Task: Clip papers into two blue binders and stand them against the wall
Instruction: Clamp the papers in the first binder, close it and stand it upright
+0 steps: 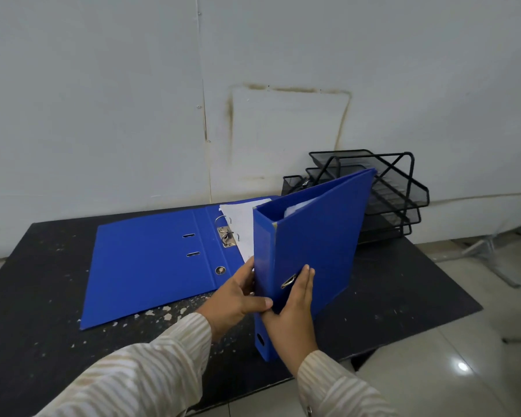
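Single head-worn view, angled forward and down over the dark table (57, 281), wall (103, 100) close behind.

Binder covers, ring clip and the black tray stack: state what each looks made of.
Binder covers: probably plastic-coated board, smooth blue with a slight sheen and creased hinge lines. Ring clip: metal, shiny silver. Tray stack: black wire mesh on a rod frame, likely painted metal, matte.

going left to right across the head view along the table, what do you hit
open binder lying flat → its metal ring clip → white papers → closed binder held up by left hand and right hand → black mesh tray stack against the wall
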Motion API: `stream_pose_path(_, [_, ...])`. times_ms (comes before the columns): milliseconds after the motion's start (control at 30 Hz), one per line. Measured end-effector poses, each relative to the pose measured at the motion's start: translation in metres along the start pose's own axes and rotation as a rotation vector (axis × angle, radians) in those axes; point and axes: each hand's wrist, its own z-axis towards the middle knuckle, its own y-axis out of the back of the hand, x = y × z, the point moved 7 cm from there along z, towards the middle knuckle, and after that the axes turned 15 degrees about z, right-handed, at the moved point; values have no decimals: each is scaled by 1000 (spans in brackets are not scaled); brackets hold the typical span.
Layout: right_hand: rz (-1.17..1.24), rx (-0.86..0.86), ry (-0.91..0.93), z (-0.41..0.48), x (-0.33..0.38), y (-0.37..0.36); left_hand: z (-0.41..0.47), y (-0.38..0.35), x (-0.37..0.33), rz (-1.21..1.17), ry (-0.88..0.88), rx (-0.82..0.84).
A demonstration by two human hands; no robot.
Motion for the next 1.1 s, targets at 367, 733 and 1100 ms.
stream_pose_path(367, [278, -52, -223, -14, -23, 14, 1, -26, -10, 129, 172, 214])
stream_pose_path(733, [232, 38, -195, -17, -15, -10, -23, -18, 9, 7, 236, 88])
stream_pose_path(1100, [243, 209, -96, -8, 23, -87, -66, 58, 4, -76, 200, -208])
